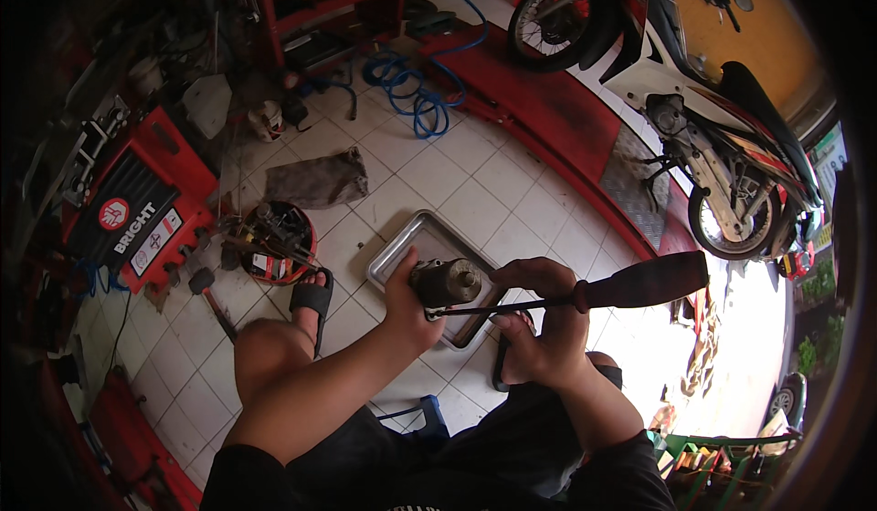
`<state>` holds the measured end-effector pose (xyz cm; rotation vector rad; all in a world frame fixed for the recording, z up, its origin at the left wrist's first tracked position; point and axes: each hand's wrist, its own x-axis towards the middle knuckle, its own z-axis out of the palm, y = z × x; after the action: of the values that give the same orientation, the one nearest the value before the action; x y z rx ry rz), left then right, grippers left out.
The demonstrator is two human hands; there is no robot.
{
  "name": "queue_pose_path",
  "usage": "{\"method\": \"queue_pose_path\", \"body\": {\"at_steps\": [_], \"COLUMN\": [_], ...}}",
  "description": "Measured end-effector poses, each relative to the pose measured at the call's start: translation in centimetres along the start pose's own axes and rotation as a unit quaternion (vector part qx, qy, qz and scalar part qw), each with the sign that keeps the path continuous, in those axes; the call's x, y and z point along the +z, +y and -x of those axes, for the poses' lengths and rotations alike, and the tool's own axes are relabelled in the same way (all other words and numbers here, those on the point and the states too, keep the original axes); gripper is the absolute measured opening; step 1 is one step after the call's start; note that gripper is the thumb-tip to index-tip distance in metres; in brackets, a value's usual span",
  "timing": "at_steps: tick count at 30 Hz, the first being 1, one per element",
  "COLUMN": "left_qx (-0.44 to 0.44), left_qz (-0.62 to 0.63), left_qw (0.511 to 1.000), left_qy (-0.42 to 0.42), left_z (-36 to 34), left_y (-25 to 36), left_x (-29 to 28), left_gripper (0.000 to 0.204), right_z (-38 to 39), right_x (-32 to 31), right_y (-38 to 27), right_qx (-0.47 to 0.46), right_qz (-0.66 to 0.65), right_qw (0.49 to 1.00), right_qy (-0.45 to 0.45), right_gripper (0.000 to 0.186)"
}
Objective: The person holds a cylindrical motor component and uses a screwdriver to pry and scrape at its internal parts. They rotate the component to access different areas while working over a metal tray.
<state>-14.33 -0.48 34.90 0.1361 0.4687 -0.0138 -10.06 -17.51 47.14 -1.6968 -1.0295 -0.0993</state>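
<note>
My left hand [411,305] is closed around a cylindrical metal part [446,283], dull grey with a stepped round end facing right; it looks like a small motor. In my right hand [545,333] is a screwdriver [644,283] with a thick dark reddish handle, which points away to the right. My thumb and fingers grip it around the shaft, just ahead of the handle. The shaft runs leftward, and its tip reaches the lower side of the metal part beside my left fingers. Whether the tip sits in a screw is too small to tell. Below both hands lies a shallow metal tray [388,253] on the floor.
A round red container [311,246] full of tools stands left of the tray, with a hammer [210,296] nearby. Beyond are a grey rag [320,180] and a coiled blue hose [411,95]. A motorcycle [703,127] stands on a red lift platform [557,114] at right.
</note>
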Motion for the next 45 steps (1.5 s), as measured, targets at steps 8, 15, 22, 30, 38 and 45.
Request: {"method": "queue_pose_path", "body": {"at_steps": [8, 15, 22, 30, 38, 45], "left_qx": [0.012, 0.031, -0.002, -0.014, -0.033, 0.004], "left_qz": [-0.008, -0.014, -0.016, 0.039, 0.020, -0.067], "left_qw": [1.000, 0.996, 0.998, 0.999, 0.999, 0.996], "left_qy": [0.018, 0.086, 0.061, 0.000, 0.028, 0.057], "left_z": [0.3, 0.8, 0.8, 1.0, 1.5, 2.5], "left_y": [0.2, -0.5, -0.4, -1.2, -2.8, -2.3], "left_x": [0.7, 2.5, 1.8, -0.1, 0.2, 1.2], "left_gripper": [0.043, 0.041, 0.042, 0.053, 0.046, 0.044], "right_z": [-0.3, 1.5, 0.4, -1.3, 0.3, -2.7], "right_x": [-1.8, -1.1, -1.4, -3.5, -7.5, -10.1], "right_y": [0.6, -0.1, -1.1, -3.2, -10.9, -15.5], "right_qx": [-0.020, 0.175, 0.045, 0.078, -0.159, -0.171], "right_qz": [-0.068, -0.108, -0.103, -0.146, 0.012, 0.424], "right_qw": [0.989, 0.971, 0.985, 0.964, 0.978, 0.845], "right_qy": [-0.128, -0.120, -0.132, -0.206, 0.139, -0.278], "right_gripper": [0.047, 0.024, 0.031, 0.122, 0.128, 0.037]}}
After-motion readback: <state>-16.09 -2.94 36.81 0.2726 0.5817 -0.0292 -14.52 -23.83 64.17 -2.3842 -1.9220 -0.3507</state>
